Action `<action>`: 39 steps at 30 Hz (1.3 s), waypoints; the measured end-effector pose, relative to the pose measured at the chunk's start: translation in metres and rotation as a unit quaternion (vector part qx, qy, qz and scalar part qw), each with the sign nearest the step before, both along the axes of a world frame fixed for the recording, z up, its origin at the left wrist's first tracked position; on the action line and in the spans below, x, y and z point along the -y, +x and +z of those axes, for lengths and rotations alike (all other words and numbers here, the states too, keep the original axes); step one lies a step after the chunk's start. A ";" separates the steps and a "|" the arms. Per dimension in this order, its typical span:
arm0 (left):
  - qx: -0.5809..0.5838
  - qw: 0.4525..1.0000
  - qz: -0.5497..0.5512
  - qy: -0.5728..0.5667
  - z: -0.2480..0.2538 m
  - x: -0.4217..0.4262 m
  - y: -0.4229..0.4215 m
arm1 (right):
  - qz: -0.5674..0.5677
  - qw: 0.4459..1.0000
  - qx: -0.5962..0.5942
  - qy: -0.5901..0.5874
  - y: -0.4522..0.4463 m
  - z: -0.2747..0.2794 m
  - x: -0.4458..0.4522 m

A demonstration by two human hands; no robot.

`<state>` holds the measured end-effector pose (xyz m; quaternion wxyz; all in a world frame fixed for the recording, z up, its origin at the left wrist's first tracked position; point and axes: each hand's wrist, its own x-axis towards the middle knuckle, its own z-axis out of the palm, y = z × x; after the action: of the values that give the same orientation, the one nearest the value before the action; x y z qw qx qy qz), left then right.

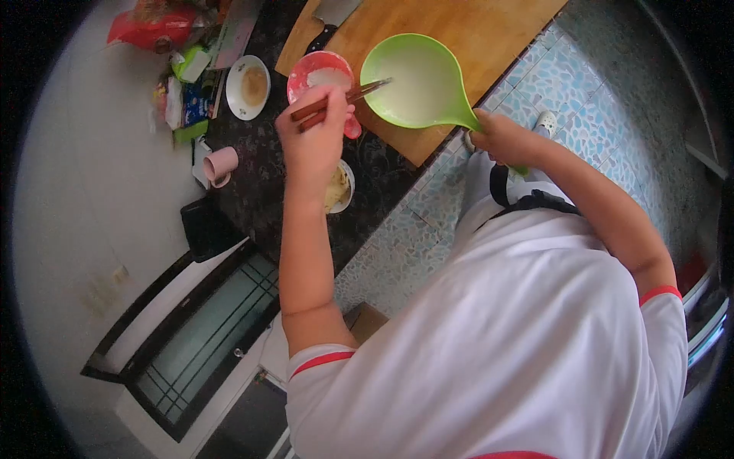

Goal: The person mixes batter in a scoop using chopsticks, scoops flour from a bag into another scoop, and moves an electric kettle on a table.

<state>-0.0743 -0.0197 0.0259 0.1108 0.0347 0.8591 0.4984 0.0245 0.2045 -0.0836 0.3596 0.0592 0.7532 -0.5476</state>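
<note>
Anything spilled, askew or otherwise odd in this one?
Nothing stands out as spilled or damaged. The pale liquid sits inside the green dipper in the right hand, with chopsticks in the left hand reaching over its rim. The red bowl has white residue inside, untidy-looking but probably just from use.

The right hand [501, 140] hides from me part of the green ladle [459, 113] — and the packets [195, 103] by the wall [84, 153] seem too blurred for reading.

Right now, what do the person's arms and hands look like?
Short white sleeves with thin red edging, then bare forearms. The left hand and right hand wear no gloves, and no watch or bracelet shows.
</note>
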 end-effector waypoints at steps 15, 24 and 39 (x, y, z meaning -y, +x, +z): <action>-0.049 0.998 -0.005 -0.036 0.014 0.000 -0.021 | 0.000 1.000 0.012 0.003 0.000 0.001 -0.001; -0.035 0.999 0.009 -0.017 0.007 0.012 -0.007 | 0.000 1.000 0.016 0.004 0.002 -0.001 0.000; -0.008 0.995 -0.009 -0.099 0.013 0.012 0.006 | 0.004 0.999 -0.032 0.022 0.000 -0.003 -0.003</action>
<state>-0.0682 -0.0319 0.0390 0.1111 0.0350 0.9047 0.4098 0.0248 0.2070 -0.0870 0.3363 0.0463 0.7766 -0.5307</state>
